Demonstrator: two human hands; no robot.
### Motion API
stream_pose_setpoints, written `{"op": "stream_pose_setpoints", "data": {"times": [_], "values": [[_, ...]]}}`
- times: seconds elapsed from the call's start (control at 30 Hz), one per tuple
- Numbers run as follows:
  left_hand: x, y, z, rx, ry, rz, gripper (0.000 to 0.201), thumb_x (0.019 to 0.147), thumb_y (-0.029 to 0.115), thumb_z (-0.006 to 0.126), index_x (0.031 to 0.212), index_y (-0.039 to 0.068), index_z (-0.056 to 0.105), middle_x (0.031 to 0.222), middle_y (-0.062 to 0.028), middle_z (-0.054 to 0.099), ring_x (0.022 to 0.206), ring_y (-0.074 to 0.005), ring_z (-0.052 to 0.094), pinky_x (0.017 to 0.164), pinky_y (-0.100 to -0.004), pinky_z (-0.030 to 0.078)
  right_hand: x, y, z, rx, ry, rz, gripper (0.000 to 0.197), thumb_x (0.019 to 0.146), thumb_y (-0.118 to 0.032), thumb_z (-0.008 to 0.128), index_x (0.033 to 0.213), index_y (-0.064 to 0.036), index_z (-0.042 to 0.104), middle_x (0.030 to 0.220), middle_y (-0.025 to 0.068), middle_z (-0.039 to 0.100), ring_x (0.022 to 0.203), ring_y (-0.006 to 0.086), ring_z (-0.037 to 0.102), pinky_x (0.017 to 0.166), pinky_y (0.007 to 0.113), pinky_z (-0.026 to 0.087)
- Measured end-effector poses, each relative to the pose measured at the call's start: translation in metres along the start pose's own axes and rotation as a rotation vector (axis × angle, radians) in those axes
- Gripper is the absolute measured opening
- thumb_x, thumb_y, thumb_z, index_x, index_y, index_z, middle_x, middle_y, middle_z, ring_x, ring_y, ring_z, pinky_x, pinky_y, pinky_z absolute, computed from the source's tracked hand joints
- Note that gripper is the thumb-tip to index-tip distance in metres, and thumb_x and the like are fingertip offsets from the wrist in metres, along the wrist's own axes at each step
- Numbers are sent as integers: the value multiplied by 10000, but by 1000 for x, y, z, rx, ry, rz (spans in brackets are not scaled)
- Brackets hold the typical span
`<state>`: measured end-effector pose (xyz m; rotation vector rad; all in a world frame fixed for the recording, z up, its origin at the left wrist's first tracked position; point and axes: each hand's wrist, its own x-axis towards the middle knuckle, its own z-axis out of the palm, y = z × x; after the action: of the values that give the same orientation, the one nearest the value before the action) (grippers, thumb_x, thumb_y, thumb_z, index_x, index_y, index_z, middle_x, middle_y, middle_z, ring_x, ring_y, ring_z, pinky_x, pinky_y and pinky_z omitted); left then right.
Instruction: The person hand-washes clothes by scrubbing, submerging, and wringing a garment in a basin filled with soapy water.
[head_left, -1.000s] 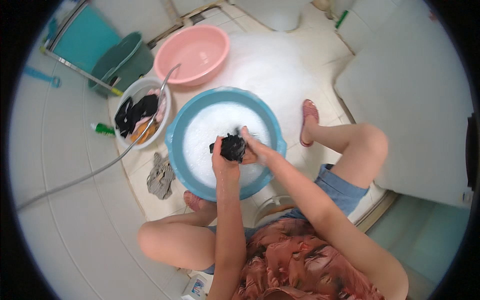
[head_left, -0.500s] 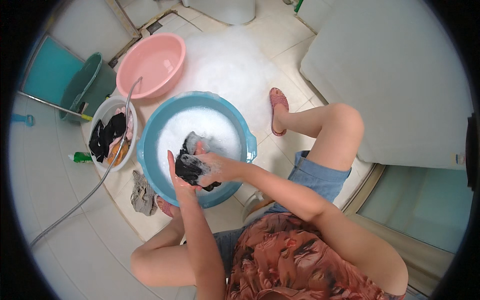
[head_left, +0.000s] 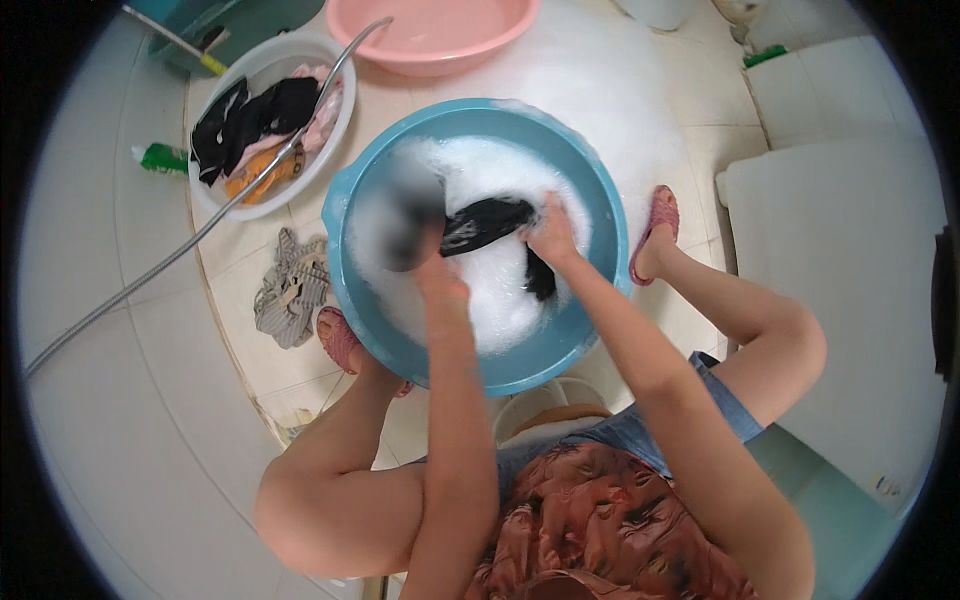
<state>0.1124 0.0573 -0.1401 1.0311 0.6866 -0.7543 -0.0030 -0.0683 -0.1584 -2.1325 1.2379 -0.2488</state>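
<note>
Single head view, worn on the head, looking steeply down over the person's own lap and knees. Fisheye, with floor tiles and wall edges bending toward a black rim. Blue basin near centre and close below; white tub of clothes and pink basin farther off at the upper edge. Forearms entering from the lower edge. No second view to overlap.

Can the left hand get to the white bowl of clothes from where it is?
Probably yes. The left hand is over the blue basin, gripping the black cloth; the white bowl sits just beyond the basin's left rim, with only a hose lying across it.
</note>
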Motion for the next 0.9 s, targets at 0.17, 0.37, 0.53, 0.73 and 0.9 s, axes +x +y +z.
{"op": "stream_pose_setpoints", "data": {"times": [0.17, 0.37, 0.53, 0.73, 0.9], "values": [[25, -43, -17, -182, 334, -209, 447, 792, 226, 609, 1132, -33, 476, 1142, -122, 519, 1003, -244, 524, 884, -394, 419, -28, 21, 53, -211, -469, -164, 374, 802, -235, 493, 1090, 4, 490, 1134, 218, 502, 1068, 343, 467, 906, 378, 370], [6, -87, 5, -360, 280, -207, 391, 882, 230, 352, 1150, -27, 473, 1168, -133, 506, 1053, -262, 496, 902, -398, 411, -11, 56, 18, -285, -381, -37, 369, 840, -146, 409, 1194, -58, 462, 1061, 168, 574, 1017, 308, 522, 910, 352, 379], [-12, -43, 6, -354, -133, -395, 418, 886, 286, 354, 1193, 19, 449, 1187, -129, 493, 1057, -253, 486, 888, -387, 415, -61, -81, -28, 166, -378, -177, 300, 760, -131, 553, 1027, 7, 539, 1033, 183, 551, 959, 340, 520, 830, 372, 421], [-23, -42, -9, -308, -404, -270, 410, 884, 271, 404, 1205, 16, 415, 1171, -103, 484, 1018, -218, 495, 838, -361, 428, -102, -128, -59, -177, -321, -473, 215, 627, -235, 696, 776, -99, 624, 872, 60, 598, 731, 194, 606, 587, 282, 495], [2, -68, -17, -201, -367, -79, 417, 883, 259, 445, 1215, 14, 387, 1159, -81, 477, 985, -190, 503, 795, -340, 439, -47, -105, -11, -180, -156, -177, 281, 695, -328, 639, 797, -67, 639, 788, 123, 623, 693, 286, 603, 608, 351, 481]]}}
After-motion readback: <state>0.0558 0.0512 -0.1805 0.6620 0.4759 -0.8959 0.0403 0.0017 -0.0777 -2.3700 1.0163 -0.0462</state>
